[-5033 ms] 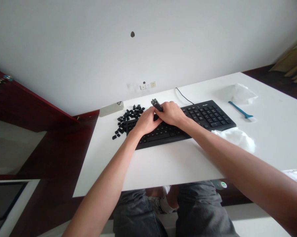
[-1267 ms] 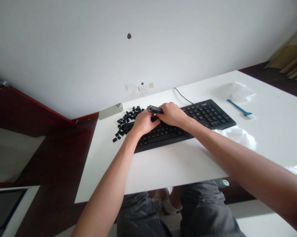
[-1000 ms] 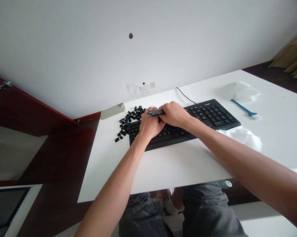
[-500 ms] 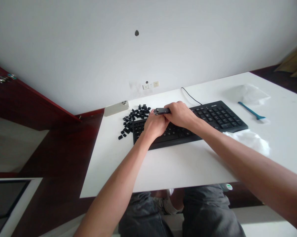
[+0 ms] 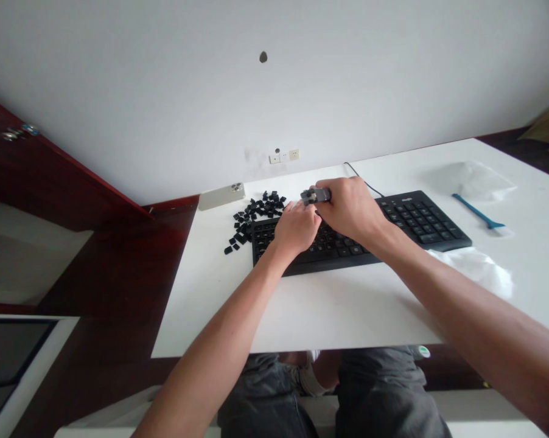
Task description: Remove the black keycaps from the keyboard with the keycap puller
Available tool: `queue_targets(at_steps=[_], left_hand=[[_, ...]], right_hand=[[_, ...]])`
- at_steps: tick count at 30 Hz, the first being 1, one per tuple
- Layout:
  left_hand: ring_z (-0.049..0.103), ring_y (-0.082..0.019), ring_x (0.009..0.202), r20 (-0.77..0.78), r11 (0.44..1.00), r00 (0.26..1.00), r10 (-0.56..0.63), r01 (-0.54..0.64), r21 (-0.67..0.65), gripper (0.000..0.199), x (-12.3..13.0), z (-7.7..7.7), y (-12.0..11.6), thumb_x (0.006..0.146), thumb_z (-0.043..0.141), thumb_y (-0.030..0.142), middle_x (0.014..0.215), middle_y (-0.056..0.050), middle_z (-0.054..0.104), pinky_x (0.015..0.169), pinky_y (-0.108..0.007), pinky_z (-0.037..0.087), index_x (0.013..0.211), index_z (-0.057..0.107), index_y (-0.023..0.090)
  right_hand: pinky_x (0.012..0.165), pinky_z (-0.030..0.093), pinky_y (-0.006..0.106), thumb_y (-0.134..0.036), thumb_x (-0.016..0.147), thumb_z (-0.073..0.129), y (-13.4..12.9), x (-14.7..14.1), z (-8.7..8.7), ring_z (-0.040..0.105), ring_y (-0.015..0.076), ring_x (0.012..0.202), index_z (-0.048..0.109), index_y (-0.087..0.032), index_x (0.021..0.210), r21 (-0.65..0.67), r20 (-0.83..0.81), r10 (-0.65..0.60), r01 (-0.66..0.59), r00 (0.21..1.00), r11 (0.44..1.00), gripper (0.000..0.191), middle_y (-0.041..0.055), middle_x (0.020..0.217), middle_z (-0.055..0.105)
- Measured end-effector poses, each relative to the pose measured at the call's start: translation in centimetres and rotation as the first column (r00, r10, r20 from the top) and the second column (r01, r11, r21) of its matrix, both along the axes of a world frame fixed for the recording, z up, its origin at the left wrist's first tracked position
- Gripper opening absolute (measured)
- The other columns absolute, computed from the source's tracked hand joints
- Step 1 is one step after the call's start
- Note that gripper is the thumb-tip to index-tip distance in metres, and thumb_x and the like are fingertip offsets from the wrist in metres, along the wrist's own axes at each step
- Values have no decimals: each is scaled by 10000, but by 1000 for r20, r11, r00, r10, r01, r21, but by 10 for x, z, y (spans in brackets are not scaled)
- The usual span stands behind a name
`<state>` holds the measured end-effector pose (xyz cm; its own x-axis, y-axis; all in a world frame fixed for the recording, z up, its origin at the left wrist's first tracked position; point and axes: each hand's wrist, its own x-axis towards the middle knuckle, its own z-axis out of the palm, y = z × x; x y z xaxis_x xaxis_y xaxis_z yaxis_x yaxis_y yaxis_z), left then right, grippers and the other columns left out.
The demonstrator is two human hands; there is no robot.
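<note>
A black keyboard (image 5: 329,261) lies on the white table, its cable running back toward the wall. My right hand (image 5: 350,207) is closed round a small grey tool (image 5: 315,195), held over the keyboard's back edge. My left hand (image 5: 298,228) rests on the keyboard's left half, just beside the tool; its fingertips point away from me and are partly hidden, so what they touch is unclear. Many loose black keycaps (image 5: 247,222) are scattered at the keyboard's left end and behind it.
A phone (image 5: 222,196) lies at the table's back left. On the right are a blue brush (image 5: 478,211), a clear plastic bag (image 5: 482,179) and a crumpled white cloth (image 5: 479,271). The table's (image 5: 210,304) front edge runs above my legs.
My right hand has lifted slightly and turned, swinging the tool round and a little way off my left hand. The whole view has shifted slightly.
</note>
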<state>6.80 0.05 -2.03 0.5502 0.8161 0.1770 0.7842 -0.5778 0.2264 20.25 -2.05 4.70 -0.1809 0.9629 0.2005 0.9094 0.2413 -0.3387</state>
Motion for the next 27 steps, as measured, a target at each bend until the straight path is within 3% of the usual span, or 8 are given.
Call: queue_targets(at_steps=[3,8,11,14,17,27], left_hand=[[670,-296,1188,-6,1000,1000,-13,13,5,337,1,-1,1,1089,359,188,1164,-144,760,1148,-465,443,1053,691,145],[672,-267,1102,130,999,991,31,-32,10,184,-10,4,4,1032,538,181,1157,-108,738,1057,-404,508,1107,705,171],[664,-264,1093,175,999,984,-19,12,43,102,-23,11,8,986,709,259,1130,-75,729,1048,-408,509,1066,747,208],[692,-219,965,184,996,980,-73,82,-46,62,-31,18,12,959,767,238,1051,-52,746,965,-368,536,1017,771,217],[697,-207,916,175,994,983,-63,78,-77,63,-30,19,13,971,749,205,1047,-54,745,908,-353,542,1034,758,205],[670,-227,993,51,994,993,-108,107,14,77,-27,8,10,1061,573,180,1094,-84,670,897,-347,534,1092,642,172]], right_hand=[[686,298,364,-199,898,508,-3,-1,6,646,277,768,741,-190,845,28,-26,-11,11,1000,1000,239,133,803,739],[683,313,359,-221,909,517,10,18,-7,640,266,762,738,-175,828,54,-60,-81,84,995,995,240,136,797,739],[643,319,340,-262,925,536,19,28,-14,614,237,708,723,-171,785,0,-84,-95,95,992,995,250,121,748,714],[624,321,330,-281,933,562,24,33,-20,611,227,686,719,-169,759,-29,-92,-72,70,993,997,260,116,725,704],[630,327,325,-258,917,594,27,34,-25,634,230,713,742,-168,792,-48,-85,-38,34,996,998,214,115,754,722],[658,362,336,-332,960,627,38,42,-35,699,283,817,779,-150,867,-93,-53,-51,46,997,995,255,157,845,768]])
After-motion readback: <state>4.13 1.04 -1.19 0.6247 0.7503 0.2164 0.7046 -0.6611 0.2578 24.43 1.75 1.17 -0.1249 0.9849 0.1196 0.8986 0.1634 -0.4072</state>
